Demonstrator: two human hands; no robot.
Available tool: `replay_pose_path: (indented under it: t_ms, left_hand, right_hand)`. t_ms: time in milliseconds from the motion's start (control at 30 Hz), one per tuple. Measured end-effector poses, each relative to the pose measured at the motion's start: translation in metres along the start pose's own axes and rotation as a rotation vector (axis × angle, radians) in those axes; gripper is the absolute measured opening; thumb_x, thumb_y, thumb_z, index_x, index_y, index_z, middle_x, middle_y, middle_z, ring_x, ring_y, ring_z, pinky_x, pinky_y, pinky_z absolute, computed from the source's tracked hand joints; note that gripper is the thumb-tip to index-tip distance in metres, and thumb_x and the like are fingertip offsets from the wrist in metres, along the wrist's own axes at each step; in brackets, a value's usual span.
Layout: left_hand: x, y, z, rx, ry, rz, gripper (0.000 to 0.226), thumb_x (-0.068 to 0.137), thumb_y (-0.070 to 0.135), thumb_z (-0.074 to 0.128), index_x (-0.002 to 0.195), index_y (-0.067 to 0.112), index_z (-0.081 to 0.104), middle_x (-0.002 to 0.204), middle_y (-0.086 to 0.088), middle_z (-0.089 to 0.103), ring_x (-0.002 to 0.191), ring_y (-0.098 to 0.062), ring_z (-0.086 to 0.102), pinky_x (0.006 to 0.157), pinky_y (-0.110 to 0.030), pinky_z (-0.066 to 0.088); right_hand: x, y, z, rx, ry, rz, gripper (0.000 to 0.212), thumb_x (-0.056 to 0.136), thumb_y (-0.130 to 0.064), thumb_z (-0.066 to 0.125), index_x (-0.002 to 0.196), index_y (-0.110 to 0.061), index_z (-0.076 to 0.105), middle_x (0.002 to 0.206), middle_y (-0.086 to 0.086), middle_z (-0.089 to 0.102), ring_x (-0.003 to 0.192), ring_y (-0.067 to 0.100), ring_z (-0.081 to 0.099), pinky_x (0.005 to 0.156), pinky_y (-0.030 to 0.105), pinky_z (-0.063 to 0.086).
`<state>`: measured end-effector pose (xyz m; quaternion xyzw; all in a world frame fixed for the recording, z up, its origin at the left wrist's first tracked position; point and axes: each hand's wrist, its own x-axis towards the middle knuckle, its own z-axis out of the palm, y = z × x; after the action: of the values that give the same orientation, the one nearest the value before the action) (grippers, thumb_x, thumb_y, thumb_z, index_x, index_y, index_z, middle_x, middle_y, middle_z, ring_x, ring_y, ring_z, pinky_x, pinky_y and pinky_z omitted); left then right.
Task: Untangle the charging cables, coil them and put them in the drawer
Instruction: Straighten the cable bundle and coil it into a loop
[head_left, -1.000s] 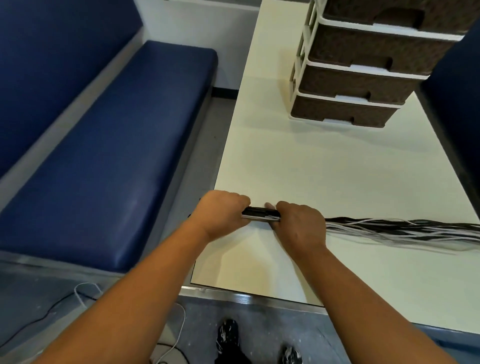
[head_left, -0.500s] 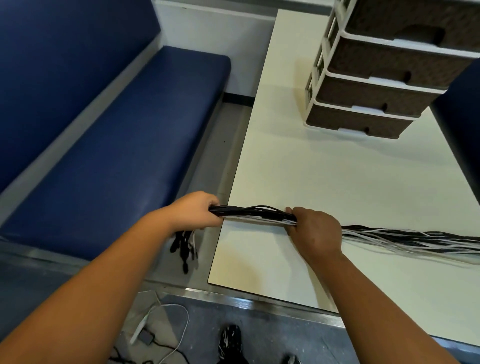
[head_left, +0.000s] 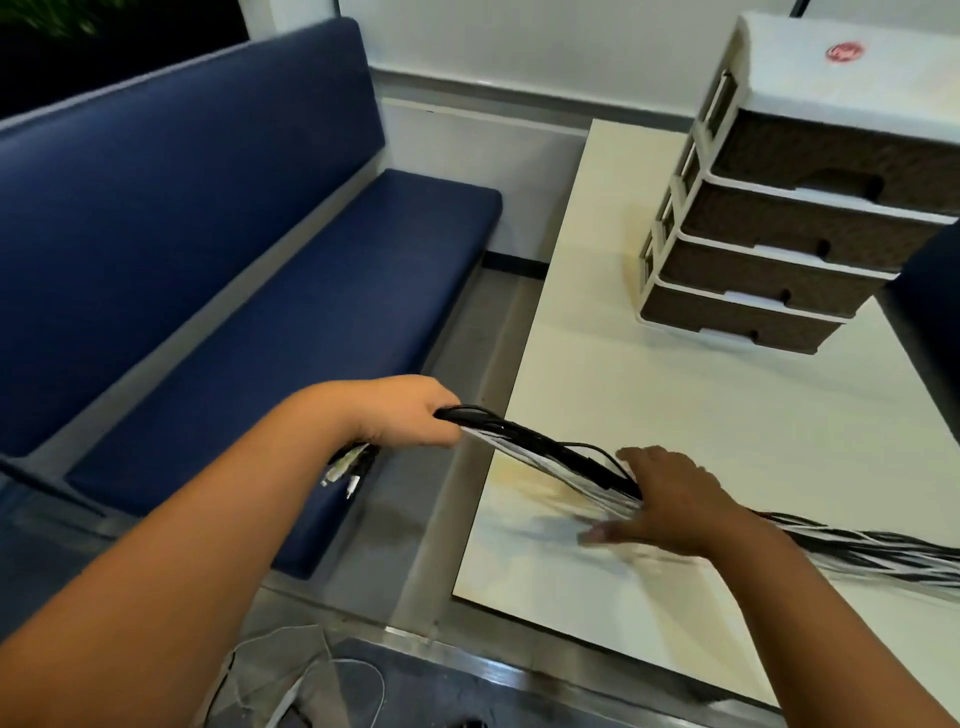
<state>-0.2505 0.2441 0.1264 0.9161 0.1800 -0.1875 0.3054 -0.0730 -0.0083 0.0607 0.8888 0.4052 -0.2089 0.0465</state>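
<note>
Cream bench (head_left: 649, 415), blue seat (head_left: 260, 322) alongside. Left hand (head_left: 415, 415) grip is fisted round the cable bundle (head_left: 545, 452) w/ plug ends (head_left: 348, 470) dangling below the fist, off the bench edge. Right hand (head_left: 670, 499) lies on the bundle, fingers spread & fairly straight, prob. pinning it so strands can be pulled straight. Rest of bundle trails right across bench, twisted, blurred. Drawer unit (head_left: 779, 249) stands at the far end, all drawers closed; coiling not yet begun.
</note>
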Motion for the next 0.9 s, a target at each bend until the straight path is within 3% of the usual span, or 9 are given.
replay_pose_path:
  t_ms: [67,133,233,367,533,667,733,800,900]
  left_hand:
    - [-0.005,0.017,-0.009,0.126,0.034,0.038,0.018,0.087,0.025,0.056,0.074,0.015,0.049,0.055,0.008,0.043,0.047,-0.008,0.036,0.049,-0.024,0.032]
    - [-0.011,0.03,-0.015,0.23,0.06,0.053,0.014,0.084,0.028,0.056,0.073,0.02,0.052,0.056,0.007,0.046,0.049,-0.01,0.04,0.049,-0.025,0.033]
    - [-0.018,0.04,-0.02,0.347,0.133,0.09,0.009,0.08,0.03,0.058,0.075,0.023,0.055,0.059,0.005,0.052,0.05,-0.008,0.043,0.05,-0.027,0.034]
    - [-0.014,0.026,-0.013,0.339,0.25,0.171,0.013,0.083,0.032,0.062,0.079,0.021,0.056,0.063,0.005,0.053,0.056,-0.009,0.048,0.053,-0.028,0.038]
    - [-0.003,-0.017,0.022,-0.014,0.426,0.11,0.039,0.076,0.057,0.072,0.108,0.04,0.057,0.107,0.022,0.055,0.104,-0.001,0.047,0.085,-0.027,0.045]
    - [-0.02,0.003,0.073,-0.636,0.766,-0.04,0.04,0.081,0.061,0.054,0.083,0.023,0.066,0.086,0.01,0.066,0.081,-0.004,0.057,0.071,-0.026,0.043]
    - [-0.025,0.021,0.097,-0.972,0.501,-0.117,0.061,0.079,0.069,0.039,0.085,0.018,0.072,0.087,0.005,0.074,0.085,-0.006,0.064,0.077,-0.027,0.047]
    - [-0.02,0.035,0.108,-1.142,0.235,-0.125,0.075,0.075,0.08,0.037,0.111,0.023,0.07,0.107,0.008,0.073,0.106,-0.007,0.063,0.097,-0.031,0.046]
    - [0.0,0.047,0.101,-1.568,0.217,-0.128,0.075,0.076,0.072,0.053,0.121,0.013,0.064,0.115,-0.003,0.071,0.11,-0.014,0.065,0.098,-0.031,0.046]
  right_hand:
    - [-0.01,-0.021,-0.032,0.185,0.028,-0.132,0.119,0.058,-0.079,0.07,0.153,-0.028,0.02,0.156,-0.006,0.03,0.143,0.018,0.029,0.114,0.038,0.03]
    - [-0.011,-0.05,-0.058,0.408,0.046,-0.296,0.101,0.064,-0.066,0.077,0.148,-0.031,0.032,0.15,-0.012,0.04,0.137,0.01,0.038,0.109,0.028,0.034]
    - [-0.002,-0.084,-0.07,0.601,-0.142,-0.416,0.041,0.077,-0.045,0.079,0.106,-0.021,0.064,0.1,-0.001,0.071,0.086,0.009,0.066,0.077,0.022,0.047]
    - [0.002,-0.092,-0.054,0.938,-0.292,-0.406,0.019,0.091,-0.024,0.067,0.077,-0.017,0.057,0.06,-0.001,0.05,0.05,0.014,0.047,0.052,0.027,0.043]
    - [0.005,-0.09,-0.034,1.199,-0.3,-0.252,0.026,0.095,-0.019,0.059,0.074,-0.017,0.045,0.053,-0.004,0.035,0.047,0.013,0.026,0.045,0.024,0.022]
    - [0.003,-0.094,-0.025,1.218,-0.225,-0.169,0.026,0.096,-0.018,0.057,0.074,-0.016,0.043,0.054,-0.003,0.036,0.047,0.013,0.026,0.045,0.024,0.02]
    - [0.001,-0.095,-0.017,1.189,-0.145,-0.168,0.024,0.095,-0.019,0.058,0.074,-0.016,0.047,0.053,-0.004,0.04,0.046,0.012,0.03,0.045,0.024,0.023]
    - [-0.001,-0.097,-0.01,1.096,-0.042,-0.21,0.022,0.095,-0.021,0.058,0.074,-0.017,0.054,0.052,-0.01,0.046,0.046,0.009,0.036,0.048,0.024,0.029]
    - [-0.006,-0.101,0.007,0.994,0.073,-0.321,0.012,0.095,-0.02,0.059,0.084,-0.017,0.063,0.058,-0.014,0.056,0.052,0.0,0.046,0.058,0.023,0.038]
